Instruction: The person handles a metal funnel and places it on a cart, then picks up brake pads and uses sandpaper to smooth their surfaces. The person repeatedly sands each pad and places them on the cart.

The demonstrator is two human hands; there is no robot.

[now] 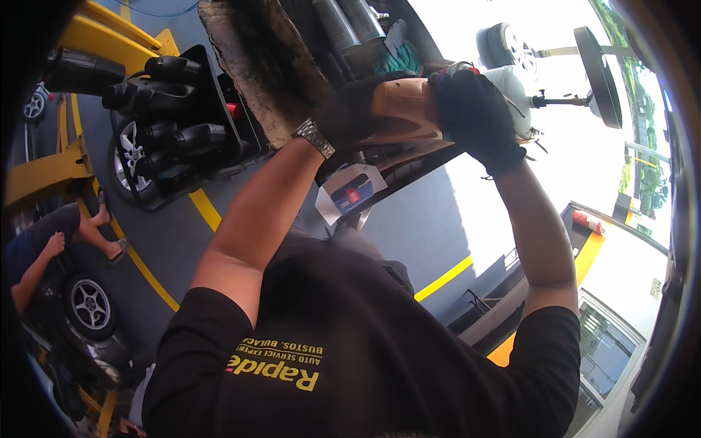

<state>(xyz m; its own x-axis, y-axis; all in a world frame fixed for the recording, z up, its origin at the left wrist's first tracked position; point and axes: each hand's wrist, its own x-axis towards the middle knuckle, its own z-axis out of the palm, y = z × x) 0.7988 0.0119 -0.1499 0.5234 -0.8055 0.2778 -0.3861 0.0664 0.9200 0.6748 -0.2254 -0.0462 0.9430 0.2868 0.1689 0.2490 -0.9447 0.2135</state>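
Observation:
My left hand [358, 109], in a dark glove with a metal watch at the wrist, is smeared by motion, so its fingers do not show clearly. It is at the left end of a smooth, curved tan-orange object [409, 102] whose kind I cannot make out. On that object's right end, my right hand [478, 120] is closed, in a black glove. A small red piece [465, 68] shows just above the right glove. Right behind this hand stands a white rounded tank [515, 91] with a dark fitting.
Stained cardboard [255, 66] lies by spray cans [347, 22] and a teal cloth [399, 60]. At left, black bottles [168, 117] fill a black rack. A seated person [51, 241] is near a wheel [90, 306]. Yellow lines [445, 277] mark the grey floor.

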